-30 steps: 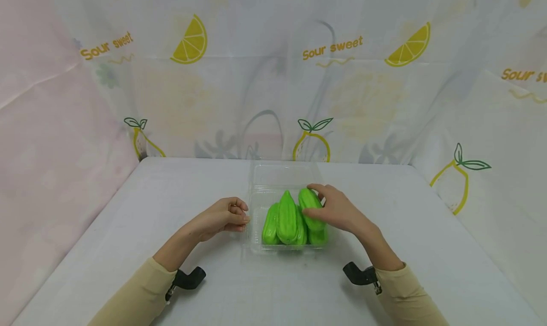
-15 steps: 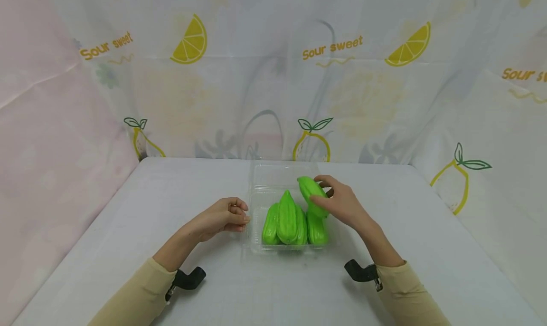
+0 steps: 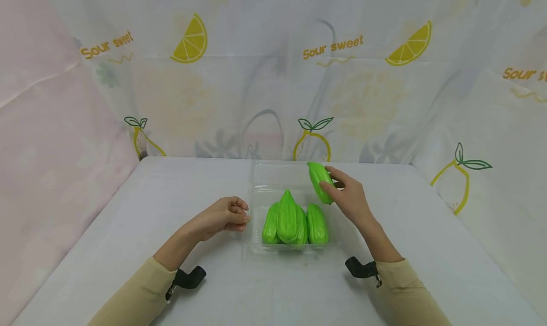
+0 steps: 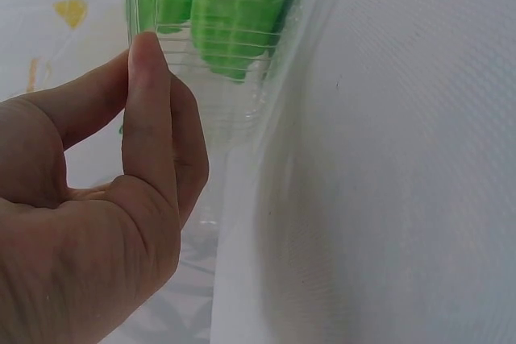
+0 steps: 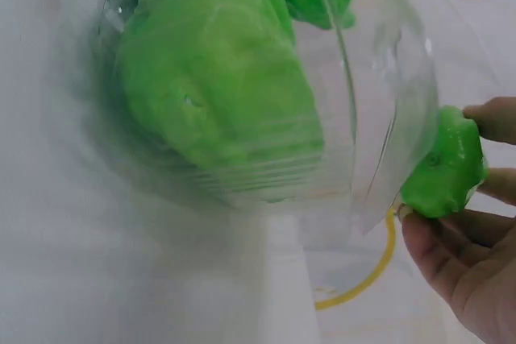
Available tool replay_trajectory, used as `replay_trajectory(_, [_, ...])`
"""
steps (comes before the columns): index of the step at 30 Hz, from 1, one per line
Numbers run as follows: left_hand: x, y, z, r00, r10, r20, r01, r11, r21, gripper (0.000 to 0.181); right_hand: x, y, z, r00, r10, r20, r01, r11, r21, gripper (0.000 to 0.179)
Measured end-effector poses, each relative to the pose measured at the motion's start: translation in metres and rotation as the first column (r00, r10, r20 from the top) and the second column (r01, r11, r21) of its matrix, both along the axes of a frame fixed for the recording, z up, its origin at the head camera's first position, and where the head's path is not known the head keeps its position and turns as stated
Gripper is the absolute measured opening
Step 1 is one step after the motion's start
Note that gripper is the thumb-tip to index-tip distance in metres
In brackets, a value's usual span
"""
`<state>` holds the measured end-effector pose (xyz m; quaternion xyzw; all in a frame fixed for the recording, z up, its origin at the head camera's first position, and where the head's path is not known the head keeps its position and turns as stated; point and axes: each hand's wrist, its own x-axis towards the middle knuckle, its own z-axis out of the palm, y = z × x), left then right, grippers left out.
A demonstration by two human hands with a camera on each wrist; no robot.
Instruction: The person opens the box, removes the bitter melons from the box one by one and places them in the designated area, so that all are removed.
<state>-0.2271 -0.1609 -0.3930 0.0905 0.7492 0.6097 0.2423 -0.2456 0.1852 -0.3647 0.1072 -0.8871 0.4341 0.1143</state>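
My right hand (image 3: pixel 348 193) grips a bright green, ridged bitter melon (image 3: pixel 320 182) between thumb and fingers. This melon is raised over the back right of a clear plastic clamshell box (image 3: pixel 256 247), tilted with its pointed tip up and left. Several similar bitter melons (image 3: pixel 287 219) lie in the box, one leaning on top of others, another (image 3: pixel 317 225) at the right side. At the box's left edge, my left hand (image 3: pixel 220 216) pinches the thin rim. In the left wrist view, thumb and fingertips meet at the box wall (image 4: pixel 234 110). The right wrist view shows the held melon (image 5: pixel 447 163) beyond the box.
The box's clear lid (image 3: pixel 279 175) stands open toward the back. A white cloth covers the table (image 3: pixel 192 288). Behind it hangs a lemon-print curtain (image 3: pixel 239 93). A black wrist mount (image 3: pixel 191 277) sits below each hand.
My right hand has lifted the bitter melon up and to the right, off the one beneath it, which now shows whole. The left hand and the box have stayed in place.
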Motion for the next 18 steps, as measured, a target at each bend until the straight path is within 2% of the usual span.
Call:
replay_trajectory(10, [-0.001, 0.0, -0.001, 1.0, -0.001, 0.01, 0.001, 1.0, 0.004, 0.039, -0.007, 0.01, -0.004, 0.996, -0.087, 0.015, 0.088, 0.992, -0.087, 0.052])
replay_trajectory(18, [0.0, 0.0, 0.0, 1.0, 0.013, 0.022, -0.013, 1.0, 0.004, 0.037, -0.017, 0.019, -0.016, 0.987, -0.156, 0.046, 0.161, 0.981, -0.111, 0.052])
